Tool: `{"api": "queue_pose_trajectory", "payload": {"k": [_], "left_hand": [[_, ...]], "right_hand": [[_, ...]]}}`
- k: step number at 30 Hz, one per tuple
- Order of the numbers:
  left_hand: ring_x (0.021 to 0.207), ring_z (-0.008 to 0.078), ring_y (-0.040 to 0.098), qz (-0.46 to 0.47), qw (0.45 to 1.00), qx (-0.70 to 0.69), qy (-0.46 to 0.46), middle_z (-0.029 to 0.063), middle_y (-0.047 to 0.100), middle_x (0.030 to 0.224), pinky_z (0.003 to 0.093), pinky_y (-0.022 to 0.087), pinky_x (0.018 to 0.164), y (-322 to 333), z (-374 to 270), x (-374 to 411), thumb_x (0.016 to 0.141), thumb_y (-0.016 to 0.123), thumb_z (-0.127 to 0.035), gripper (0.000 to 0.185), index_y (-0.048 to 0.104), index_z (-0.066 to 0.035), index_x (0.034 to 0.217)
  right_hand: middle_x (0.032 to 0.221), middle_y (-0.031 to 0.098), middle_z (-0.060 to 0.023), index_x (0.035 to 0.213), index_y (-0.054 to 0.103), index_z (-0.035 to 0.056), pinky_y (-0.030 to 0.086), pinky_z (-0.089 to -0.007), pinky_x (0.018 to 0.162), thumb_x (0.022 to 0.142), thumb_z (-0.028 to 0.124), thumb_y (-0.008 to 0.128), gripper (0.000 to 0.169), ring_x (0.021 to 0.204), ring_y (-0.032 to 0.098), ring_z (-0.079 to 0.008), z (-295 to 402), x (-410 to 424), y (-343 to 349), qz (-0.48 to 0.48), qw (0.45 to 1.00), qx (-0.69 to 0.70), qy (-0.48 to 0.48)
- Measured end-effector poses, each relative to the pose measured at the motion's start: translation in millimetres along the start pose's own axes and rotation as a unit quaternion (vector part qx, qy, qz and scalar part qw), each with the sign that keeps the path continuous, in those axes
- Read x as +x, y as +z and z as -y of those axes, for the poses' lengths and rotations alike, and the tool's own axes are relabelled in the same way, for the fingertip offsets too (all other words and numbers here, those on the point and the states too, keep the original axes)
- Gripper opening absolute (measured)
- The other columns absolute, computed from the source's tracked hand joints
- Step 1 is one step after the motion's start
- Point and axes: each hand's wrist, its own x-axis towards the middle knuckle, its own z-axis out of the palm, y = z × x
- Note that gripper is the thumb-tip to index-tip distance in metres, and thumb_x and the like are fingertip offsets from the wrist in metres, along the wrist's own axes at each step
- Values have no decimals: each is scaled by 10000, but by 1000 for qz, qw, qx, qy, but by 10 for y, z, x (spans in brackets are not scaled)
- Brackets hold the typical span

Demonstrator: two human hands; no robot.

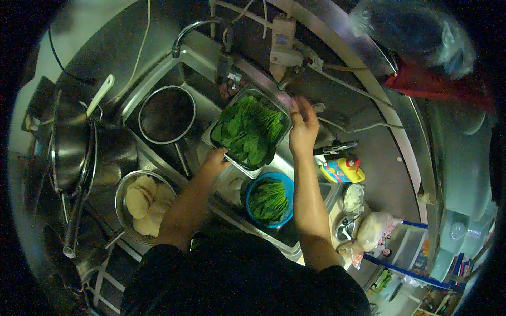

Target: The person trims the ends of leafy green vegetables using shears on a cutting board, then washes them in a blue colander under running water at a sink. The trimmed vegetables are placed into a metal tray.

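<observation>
My left hand (215,161) grips the near left rim of a rectangular metal pan (246,170), and my right hand (304,120) holds its right side. Dark green leafy vegetables (245,130) fill the pan, with cut stems pointing towards the right. Both hands keep it over the divider of a double-bowl steel sink (158,158). Just below the pan, in the right bowl, stands a blue plastic basket (291,209) holding more greens (270,201). In the left bowl sits a round dark pan with a long handle (168,114). Fingers under the metal pan are hidden.
A curved faucet (193,25) rises behind the sink. At left are a large steel pot (73,146) and a metal bowl (118,197) of pale, peeled rounded pieces (144,201). A yellow detergent bottle (342,170) lies right, near small bowls (353,199) and a plastic bag (373,231).
</observation>
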Motion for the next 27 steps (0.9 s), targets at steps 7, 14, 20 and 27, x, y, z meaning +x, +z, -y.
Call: {"api": "queue_pose_trajectory", "payload": {"k": [7,14,20,27], "left_hand": [[1162,384,508,-423,904,31,-51,211,544,1251,470,379,1021,-215,-827,69,771,675,-113,555,506,-8,1289],[1220,409,468,-341,931,84,98,204,469,1366,472,379,1054,-605,-1600,452,801,675,-164,573,493,-18,1324],[1328,445,385,-200,956,210,42,274,379,1459,503,309,1126,-298,-1262,1302,853,664,-412,768,398,61,1396],[1313,434,427,-66,985,116,-111,271,432,1427,539,346,1091,-277,-1382,1544,803,690,-554,887,422,62,1383]], "right_hand": [[525,347,12,698,488,116,318,-314,444,969,341,575,362,430,356,-159,-1463,-76,-279,-16,890,147,432],[1117,671,-127,1266,576,33,531,-400,715,982,490,502,543,836,640,-262,-1295,102,152,18,850,50,525],[1170,665,-118,1242,587,53,515,-436,861,1007,518,417,548,972,642,-294,-1570,253,395,76,816,68,569],[1157,677,-92,1266,592,82,513,-430,915,978,502,491,520,1008,644,-299,-2764,407,-304,113,823,80,551]]}}
